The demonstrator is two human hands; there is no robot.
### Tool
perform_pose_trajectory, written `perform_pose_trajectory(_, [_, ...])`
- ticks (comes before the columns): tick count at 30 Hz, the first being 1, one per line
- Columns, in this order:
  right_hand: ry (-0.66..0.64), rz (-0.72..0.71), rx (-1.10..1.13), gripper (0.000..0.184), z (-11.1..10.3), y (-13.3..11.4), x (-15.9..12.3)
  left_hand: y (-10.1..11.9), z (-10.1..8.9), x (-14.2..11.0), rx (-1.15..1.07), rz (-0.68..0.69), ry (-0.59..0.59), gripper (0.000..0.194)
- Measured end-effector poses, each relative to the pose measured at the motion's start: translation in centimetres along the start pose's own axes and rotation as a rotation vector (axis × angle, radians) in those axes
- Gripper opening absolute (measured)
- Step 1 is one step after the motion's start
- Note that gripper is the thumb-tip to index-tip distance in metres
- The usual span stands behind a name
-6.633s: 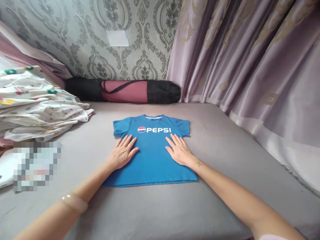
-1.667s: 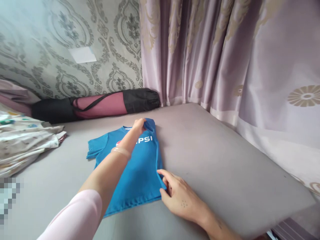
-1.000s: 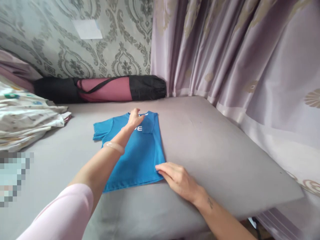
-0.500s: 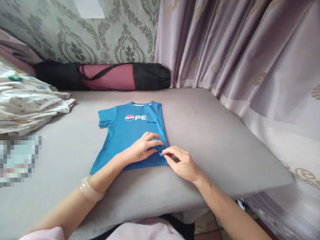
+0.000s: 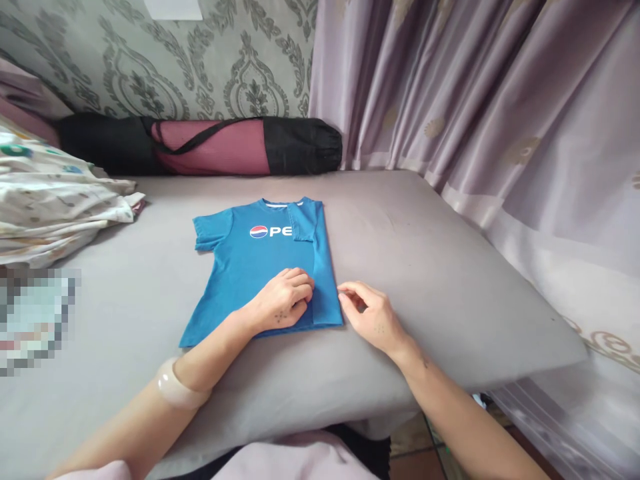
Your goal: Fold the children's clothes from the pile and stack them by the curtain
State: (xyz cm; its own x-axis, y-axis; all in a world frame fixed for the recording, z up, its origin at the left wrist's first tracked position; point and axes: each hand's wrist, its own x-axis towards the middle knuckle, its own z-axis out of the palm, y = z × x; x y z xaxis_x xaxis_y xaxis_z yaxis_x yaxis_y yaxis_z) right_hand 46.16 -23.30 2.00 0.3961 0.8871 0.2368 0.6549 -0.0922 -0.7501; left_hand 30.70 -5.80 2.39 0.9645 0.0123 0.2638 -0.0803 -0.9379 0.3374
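Touching one shirt (image 5: 240, 273) | left hand (image 5: 281, 301): fingers curled, grip unclear | right hand (image 5: 374, 320): fingers apart

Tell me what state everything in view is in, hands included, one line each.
Blue short-sleeved T-shirt: laid flat, right side folded inward, left sleeve out.
Left hand: fingers curled, on the shirt.
Right hand: thumb and forefinger close together at the shirt's edge.
White patterned fabric: heaped, rumpled.
Long pink-and-black fabric bag: lying lengthwise.
Purple patterned curtain: hanging in folds.
Grey fabric sheet: spread out.
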Motion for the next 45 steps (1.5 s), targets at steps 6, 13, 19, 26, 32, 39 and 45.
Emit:
perform_pose_trajectory(6, [-0.218, -0.086, -0.246, 0.015, -0.6, -0.3, 0.2, 1.2, 0.1, 0.1, -0.068, 0.037, -0.029, 0.02])
perform_pose_trajectory(13, [-0.437, -0.045, -0.166, 0.019, -2.6, -1.0, 4.0, 2.2, 0.5, 0.2, -0.084, 0.033, -0.035, 0.019])
perform_pose_trajectory(19, [-0.298, -0.114, -0.211, 0.016, -0.5, -0.5, 13.5, 2.3, 1.5, -0.4, -0.053, -0.009, -0.066, 0.046])
perform_pose_trajectory(26, [-0.33, -0.094, -0.608, 0.031, 4.6, -0.6, 18.8, 2.6, 1.6, -0.1, -0.014, -0.062, -0.101, 0.044])
perform_pose_trajectory(32, [-0.236, 0.031, -0.615, 0.028, 6.4, 0.7, 19.4, 2.4, 2.6, -0.1, 0.04, -0.167, -0.113, 0.059])
perform_pose_trajectory(39, [-0.075, 0.077, -0.429, 0.026, 6.3, 1.8, 18.8, 2.6, 2.1, -0.2, 0.066, -0.163, -0.038, 0.051])
perform_pose_trajectory(45, [-0.134, -0.093, -0.508, 0.046, 5.3, 3.2, 13.8, 3.1, 2.6, 0.2, 0.072, -0.162, 0.041, 0.046])
